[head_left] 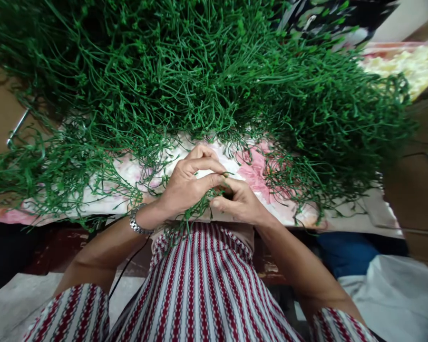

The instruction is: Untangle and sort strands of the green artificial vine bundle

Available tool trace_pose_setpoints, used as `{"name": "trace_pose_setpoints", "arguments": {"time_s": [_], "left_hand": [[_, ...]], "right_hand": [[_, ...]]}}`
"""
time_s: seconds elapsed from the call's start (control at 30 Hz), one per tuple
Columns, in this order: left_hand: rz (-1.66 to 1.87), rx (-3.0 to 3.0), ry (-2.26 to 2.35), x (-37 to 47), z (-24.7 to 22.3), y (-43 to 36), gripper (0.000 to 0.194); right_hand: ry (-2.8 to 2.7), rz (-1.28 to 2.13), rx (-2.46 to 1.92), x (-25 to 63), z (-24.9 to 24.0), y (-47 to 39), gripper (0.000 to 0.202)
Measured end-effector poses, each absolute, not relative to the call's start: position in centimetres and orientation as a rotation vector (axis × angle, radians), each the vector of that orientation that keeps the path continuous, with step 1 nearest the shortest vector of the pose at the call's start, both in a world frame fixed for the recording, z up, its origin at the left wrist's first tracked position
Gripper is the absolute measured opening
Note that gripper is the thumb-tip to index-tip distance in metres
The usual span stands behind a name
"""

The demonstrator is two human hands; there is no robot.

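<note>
My left hand point(194, 180), with a metal-band watch point(137, 219) at its wrist, is closed in a pinch, thumb and forefinger pressed together. Its fingertips meet those of my right hand point(240, 202) over a thin green artificial stem point(225, 175), of which only a small bit shows. Below my left palm hangs a small bunch of green stems point(196, 209) that reaches to the table edge. My right hand's fingers are curled round part of this greenery, the thumb towards the left hand. Exactly which stem each hand grips is partly hidden.
A large heap of green artificial stems point(185, 71) covers the back of the table, spilling left and right. Under it lies a floral cloth point(253, 166). Pale yellow petals point(421, 66) are at the right. A metal handle point(19, 126) stands at the left; a white bag point(399, 289) is lower right.
</note>
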State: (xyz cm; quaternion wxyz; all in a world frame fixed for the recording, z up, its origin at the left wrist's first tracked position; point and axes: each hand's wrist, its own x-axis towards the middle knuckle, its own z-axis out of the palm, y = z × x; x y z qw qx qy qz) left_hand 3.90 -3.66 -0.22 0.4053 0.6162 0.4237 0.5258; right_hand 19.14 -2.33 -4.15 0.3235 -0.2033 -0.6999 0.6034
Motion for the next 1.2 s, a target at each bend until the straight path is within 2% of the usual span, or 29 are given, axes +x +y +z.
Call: {"name": "trace_pose_setpoints", "arguments": {"time_s": [0.1,0.23,0.37,0.47,0.77,0.93,1.1,1.2], "left_hand": [[1.325,1.658,1.115,3.6,0.5,-4.4,0.009],[1.324,1.861,1.357,2.9,1.2,-6.6,0.019],[1.013,1.998,1.410,2.6,0.8,-8.5,0.011],[0.963,1.870,1.352,2.5,0.3,-8.7,0.004],[0.843,1.421,1.287,2.8,0.5,-7.9,0.007],[0.650,1.567,1.346,2.0,0.8,-7.6,0.009],[0.496,1.629,1.247,1.5,0.4,-7.2,0.011],[0.426,1.558,1.114,1.4,-0.2,-6.9,0.020]], "right_hand": [[-1.848,1.532,-0.567,19.0,-4.1,-2.7,0.017],[-1.939,1.215,-0.669,19.2,-3.6,-3.0,0.013],[-2.029,0.998,-0.633,19.5,-3.6,-3.2,0.012],[-2.106,0.905,-0.638,19.6,-3.7,-3.3,0.014],[-2.288,0.929,-0.539,20.2,-3.3,-2.9,0.020],[-2.409,1.012,-0.455,20.5,-3.3,-2.6,0.020],[-2.583,0.907,-0.467,20.7,-3.0,-2.3,0.010],[-2.640,0.914,-0.408,20.6,-2.8,-2.4,0.009]]}}
